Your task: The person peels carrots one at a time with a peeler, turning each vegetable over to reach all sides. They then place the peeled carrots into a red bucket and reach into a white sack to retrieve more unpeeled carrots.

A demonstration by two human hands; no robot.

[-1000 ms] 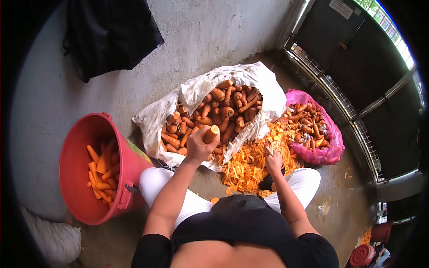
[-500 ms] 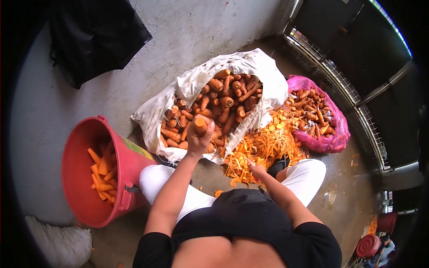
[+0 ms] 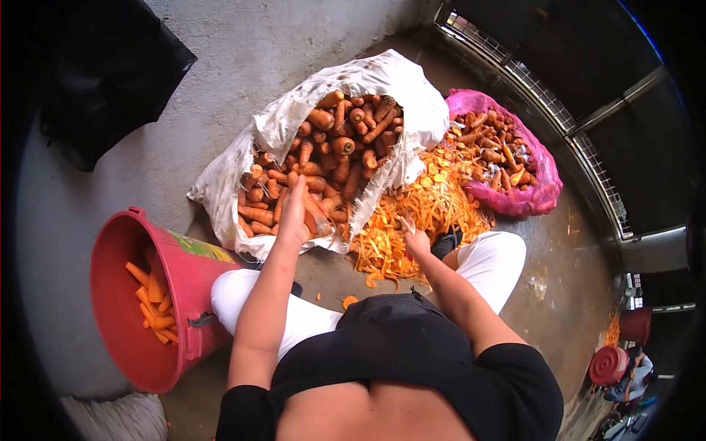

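Note:
My left hand (image 3: 293, 218) is raised in front of the white sack, closed around an orange carrot (image 3: 315, 214) that is slightly blurred and slants along the palm. Behind it, the white sack (image 3: 401, 77) gapes open, full of unpeeled carrots (image 3: 340, 145). Over the heap of orange peelings (image 3: 412, 213) is my right hand (image 3: 417, 241), its fingers closed on a small, thin item I cannot make out. To the left, a red bucket (image 3: 193, 275) tilts towards me with several peeled carrots (image 3: 156, 305) inside.
A pink mesh sack (image 3: 540, 180) of carrot pieces stands beyond the peelings. Black cloth (image 3: 110, 81) hangs on the wall at left. A pale sack (image 3: 121, 417) lies below the bucket. Far right, another person (image 3: 638, 376) is near a red container (image 3: 609, 365).
My left hand has turned, so the carrot that pointed end-on at me now lies lengthwise. My right hand has risen slightly over the peelings. The whole view has shifted a little.

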